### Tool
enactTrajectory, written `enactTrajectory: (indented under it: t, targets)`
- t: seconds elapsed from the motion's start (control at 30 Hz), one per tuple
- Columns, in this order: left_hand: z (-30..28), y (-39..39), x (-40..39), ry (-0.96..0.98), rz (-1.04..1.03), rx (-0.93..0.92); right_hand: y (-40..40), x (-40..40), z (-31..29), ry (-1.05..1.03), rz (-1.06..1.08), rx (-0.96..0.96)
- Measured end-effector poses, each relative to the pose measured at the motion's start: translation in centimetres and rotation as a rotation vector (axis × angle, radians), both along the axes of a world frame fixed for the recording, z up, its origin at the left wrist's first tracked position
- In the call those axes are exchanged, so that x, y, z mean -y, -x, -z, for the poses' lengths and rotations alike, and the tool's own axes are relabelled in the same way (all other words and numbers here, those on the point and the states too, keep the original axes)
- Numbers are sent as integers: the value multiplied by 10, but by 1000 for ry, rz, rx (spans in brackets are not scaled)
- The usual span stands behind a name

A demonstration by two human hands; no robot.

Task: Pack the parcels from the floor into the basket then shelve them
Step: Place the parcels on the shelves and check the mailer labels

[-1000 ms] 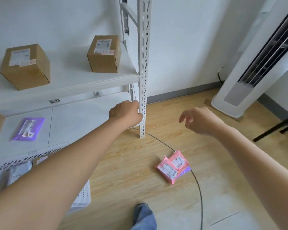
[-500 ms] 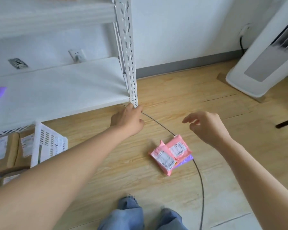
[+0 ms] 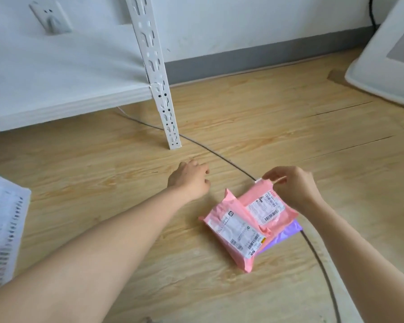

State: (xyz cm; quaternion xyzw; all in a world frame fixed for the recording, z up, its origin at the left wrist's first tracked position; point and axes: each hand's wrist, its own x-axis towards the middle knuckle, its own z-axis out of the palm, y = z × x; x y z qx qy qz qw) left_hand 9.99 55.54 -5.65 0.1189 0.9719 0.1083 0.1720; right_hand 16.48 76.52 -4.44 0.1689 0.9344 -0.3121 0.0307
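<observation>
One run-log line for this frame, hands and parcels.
right hand: pinches upper pink plastic mailer top edge | left hand: loosely curled, holds nothing | parcels on wooden floor

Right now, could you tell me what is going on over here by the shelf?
A person is picking parcels up off the wooden floor. Their right hand pinches the far corner of the upper pink parcel, which lies on another pink parcel and a purple one. The left hand hovers loosely curled beside the pile, holding nothing. The white basket waits at the left edge.
</observation>
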Motion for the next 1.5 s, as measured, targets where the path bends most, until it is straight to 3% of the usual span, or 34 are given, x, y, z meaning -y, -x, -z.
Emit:
enactTrajectory:
  t: [0.3, 0.43, 0.57, 0.8, 1.07, 1.33, 1.5]
  targets:
    - [131, 5, -39, -261, -142, 257, -38, -8, 133, 186, 91, 153]
    - [172, -20, -40, -165, -174, 377, -71, -4, 165, 302, 209, 328]
    - [188, -32, -33, -240, -152, 501, -86, 11, 183, 439, 220, 402]
    - [171, -25, -7, -499, -152, 471, -84, 34, 178, 785, 325, 221]
    - [70, -4, 11, -615, -197, 423, -66, 48, 82, 948, 362, 16]
    - [-104, 1, 13, -746, -190, 273, -49, 55, -100, 927, 334, -131]
    - [-237, -7, 20, -625, -109, 166, -47, 53, -231, 866, 282, -180]
